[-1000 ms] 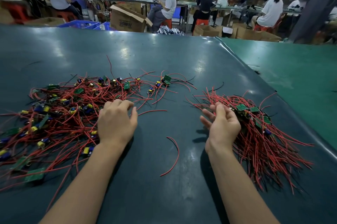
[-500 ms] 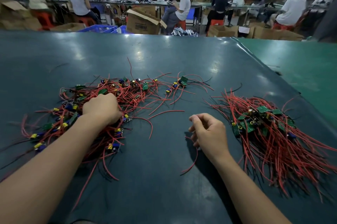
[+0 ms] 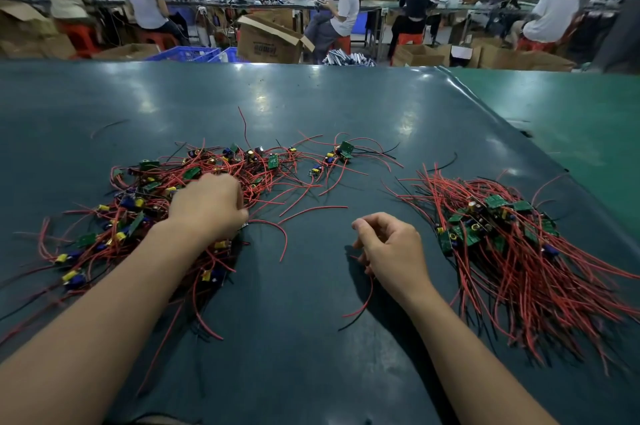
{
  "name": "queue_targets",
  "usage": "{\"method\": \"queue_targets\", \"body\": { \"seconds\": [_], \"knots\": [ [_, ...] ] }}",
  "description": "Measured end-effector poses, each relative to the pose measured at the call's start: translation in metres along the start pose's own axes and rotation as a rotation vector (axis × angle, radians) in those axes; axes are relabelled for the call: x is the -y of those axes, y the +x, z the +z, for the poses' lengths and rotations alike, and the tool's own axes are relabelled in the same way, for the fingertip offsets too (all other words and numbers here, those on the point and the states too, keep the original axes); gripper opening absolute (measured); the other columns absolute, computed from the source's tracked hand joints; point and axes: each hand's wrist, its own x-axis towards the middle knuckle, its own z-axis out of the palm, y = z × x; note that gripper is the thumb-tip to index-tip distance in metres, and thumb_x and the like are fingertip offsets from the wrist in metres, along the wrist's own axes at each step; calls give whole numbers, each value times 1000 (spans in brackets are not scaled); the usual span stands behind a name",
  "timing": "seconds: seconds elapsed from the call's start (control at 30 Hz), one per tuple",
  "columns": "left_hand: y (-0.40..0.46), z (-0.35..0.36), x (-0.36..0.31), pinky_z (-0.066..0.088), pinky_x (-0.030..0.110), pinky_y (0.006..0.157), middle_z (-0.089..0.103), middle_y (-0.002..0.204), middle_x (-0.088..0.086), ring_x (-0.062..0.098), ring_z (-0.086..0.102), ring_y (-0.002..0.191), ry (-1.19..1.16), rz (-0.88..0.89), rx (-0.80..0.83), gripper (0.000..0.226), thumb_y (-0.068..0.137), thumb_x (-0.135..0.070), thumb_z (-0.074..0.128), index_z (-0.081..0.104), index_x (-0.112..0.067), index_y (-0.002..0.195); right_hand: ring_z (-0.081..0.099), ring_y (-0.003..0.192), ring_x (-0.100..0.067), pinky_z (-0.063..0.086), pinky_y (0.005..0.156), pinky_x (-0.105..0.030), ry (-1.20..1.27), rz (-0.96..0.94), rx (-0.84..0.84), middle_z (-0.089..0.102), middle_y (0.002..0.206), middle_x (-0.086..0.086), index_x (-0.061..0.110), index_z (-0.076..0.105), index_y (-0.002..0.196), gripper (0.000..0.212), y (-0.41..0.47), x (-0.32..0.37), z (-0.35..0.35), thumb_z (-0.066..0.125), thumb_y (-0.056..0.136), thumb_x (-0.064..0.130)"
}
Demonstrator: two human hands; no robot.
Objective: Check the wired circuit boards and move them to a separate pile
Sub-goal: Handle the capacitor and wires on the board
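- Two piles of wired circuit boards lie on the dark bench (image 3: 311,106), one left and one right, well apart.
- The left pile (image 3: 145,203) is loose and spread out; its green boards with yellow and blue parts are too tangled in red wires to count.
- The left hand (image 3: 209,204) rests knuckles-up on the right part of that pile, fingers curled down into the wires; what its grip holds, if anything, is hidden under the hand.
- One lone board (image 3: 345,149) lies at the far right fringe of the left pile, with a smaller one just nearer and left of it.
- One loose red wire (image 3: 362,300) curves on the bench, its far end running under the right hand.
- The right hand (image 3: 391,248) sits between the piles, fingers loosely curled, thumb near forefinger; I cannot tell whether its narrow grip pinches the wire.
- The right pile (image 3: 498,234) is tighter, boards clustered at its far end, red wires fanning near and right.
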Motion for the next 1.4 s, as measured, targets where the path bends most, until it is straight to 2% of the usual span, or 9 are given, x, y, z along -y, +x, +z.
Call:
{"method": "queue_targets", "body": {
  "seconds": [0.13,0.4,0.67,0.73,0.87,1.0,1.1,1.3,1.4],
  "knots": [
    [-6,15,-2,41,36,70,55,99,7,31,57,91,75,-43,93,16,87,-24,62,49,-17,94,56,43,-10,47,44,-25,-23,-3,15,66,58,1,16,68,75,17,0,-2,0,64,92,17],
    [0,-1,-4,51,38,81,65,107,7,31,62,99,-89,-200,79,36,74,-43,76,68,-23,103,56,43,-8,45,44,-23,-8,18,25,65,55,2,15,67,74,19,1,-1,2,63,92,17],
    [-9,-35,-17,34,44,93,53,117,9,32,37,116,-152,-279,-336,35,72,-50,72,76,-24,94,55,43,-10,44,42,-24,41,51,26,65,57,1,13,68,76,17,1,2,0,63,92,16],
    [-17,-38,-27,38,43,89,62,110,7,33,47,109,-303,-189,-506,16,71,-39,73,76,-26,81,54,42,-10,45,42,-24,37,49,32,65,57,1,12,68,76,18,0,4,0,62,93,16],
    [-30,-24,-52,52,39,82,75,88,8,32,67,90,-593,-10,-496,10,76,-24,71,76,-22,85,53,42,-14,44,40,-25,66,46,40,65,58,-1,10,68,79,18,-1,7,-3,61,94,15],
    [-44,3,-79,51,44,78,74,89,3,28,68,84,-620,509,-728,9,77,-11,71,75,-11,86,61,53,-13,48,38,-25,460,117,221,67,75,-5,8,67,97,13,-5,17,-1,60,94,19],
    [-48,31,-102,52,46,79,73,98,5,32,66,87,-603,778,-736,16,81,-12,72,75,-4,94,64,58,-13,52,43,-25,648,170,206,67,78,-5,8,64,96,22,-2,21,0,61,87,28],
    [-51,61,-122,50,41,81,69,97,5,28,59,88,-756,717,-847,12,82,-11,77,75,-8,94,66,58,-13,47,41,-21,665,187,-3,73,77,-3,13,70,88,10,5,14,-11,62,93,17],
    [-60,63,-127,49,30,65,65,77,-4,15,58,66,-969,613,-615,14,85,-28,73,71,-14,86,67,62,-12,44,41,-20,672,195,-47,75,81,-1,15,74,86,17,7,17,-14,60,95,15]
  ]
}}
